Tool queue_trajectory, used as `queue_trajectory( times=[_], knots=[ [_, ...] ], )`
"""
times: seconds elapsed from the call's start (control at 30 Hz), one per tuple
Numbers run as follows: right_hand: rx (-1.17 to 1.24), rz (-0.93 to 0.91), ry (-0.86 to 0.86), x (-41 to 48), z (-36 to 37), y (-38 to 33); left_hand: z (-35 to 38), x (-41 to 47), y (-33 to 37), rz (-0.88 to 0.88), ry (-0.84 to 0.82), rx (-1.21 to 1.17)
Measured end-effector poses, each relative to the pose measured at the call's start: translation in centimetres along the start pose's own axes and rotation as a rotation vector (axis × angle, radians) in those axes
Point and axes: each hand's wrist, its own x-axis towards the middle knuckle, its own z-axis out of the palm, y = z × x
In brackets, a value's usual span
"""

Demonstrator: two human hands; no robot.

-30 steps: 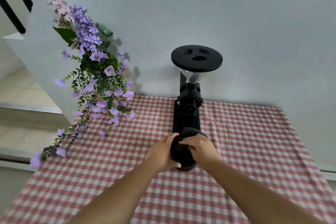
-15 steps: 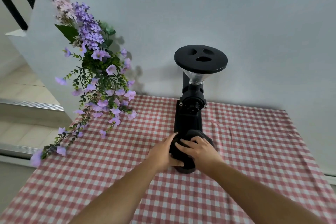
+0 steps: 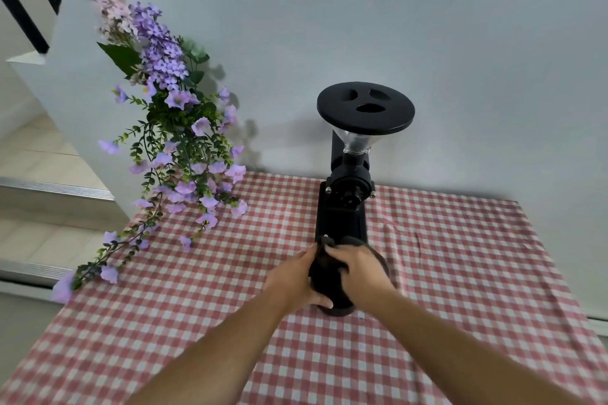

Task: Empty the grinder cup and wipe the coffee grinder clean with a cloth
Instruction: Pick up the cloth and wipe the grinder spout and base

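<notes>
Grinder cup (image 3: 329,283), black and round, sits at the foot of the coffee grinder (image 3: 343,204), its contents hidden. The left hand (image 3: 292,279) curls its fingers (image 3: 317,300) around the cup's side, while the right hand (image 3: 360,268) presses a dark cloth (image 3: 324,245) over its top. Above the grinder's body, the clear hopper (image 3: 355,141) wears a black lid (image 3: 365,107). A red-checked tablecloth (image 3: 460,273) covers the worktop; purple flowers (image 3: 171,128) hang left of the grinder against the pale wall (image 3: 394,10).

Bare checked tablecloth (image 3: 460,273) lies open right of the coffee grinder (image 3: 345,204) and along the near edge, while trailing purple flowers (image 3: 184,154) crowd the back-left corner and the wall (image 3: 427,26) closes behind
</notes>
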Motion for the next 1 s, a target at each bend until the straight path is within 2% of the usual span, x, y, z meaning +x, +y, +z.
queue_trajectory(
  times=[0.1, 0.23, 0.3, 0.4, 0.47, 0.5, 0.57, 0.6, 0.7, 0.8, 0.9, 1.0],
  knots=[
    [-0.262, -0.316, -0.004, -1.8, 2.2, 2.3, -0.2, 0.0, 0.3, -0.037, -0.025, 0.074],
    [-0.421, -0.418, -0.178, -2.4, -0.1, 3.4, -0.4, -0.4, 0.5, -0.011, 0.004, 0.154],
    [-0.422, -0.370, -0.249, -1.8, -1.5, 3.1, -0.3, -0.5, 0.5, -0.010, 0.002, 0.168],
    [-0.243, -0.076, -0.300, -0.1, -3.8, 1.9, -0.3, -0.5, 0.3, 0.008, -0.003, 0.197],
    [-0.018, 0.099, -0.217, 0.8, -5.3, 1.1, -0.3, -0.6, 0.4, 0.011, -0.004, 0.216],
    [0.050, 0.123, -0.136, 1.3, -5.7, 0.6, -0.3, -0.7, 0.4, 0.009, 0.000, 0.218],
    [0.047, 0.079, 0.006, 1.6, -5.2, -0.4, -0.1, -0.6, 0.3, -0.004, 0.009, 0.208],
    [0.021, 0.042, 0.019, 1.3, -4.3, -0.8, 0.0, -0.5, 0.3, -0.014, 0.015, 0.203],
    [-0.158, -0.126, -0.102, -1.3, -0.7, 0.1, 0.1, -0.4, 0.4, -0.057, 0.035, 0.193],
    [-0.323, -0.237, -0.110, -2.7, 0.8, 2.7, -0.1, -0.5, 0.9, -0.045, 0.000, 0.210],
    [-0.372, -0.187, -0.153, -2.1, -1.4, 2.1, -0.5, -0.8, 1.1, -0.052, -0.014, 0.218],
    [-0.350, -0.002, -0.184, -0.4, -3.4, 0.5, -0.5, -1.0, 1.0, -0.027, -0.011, 0.221]
  ],
)
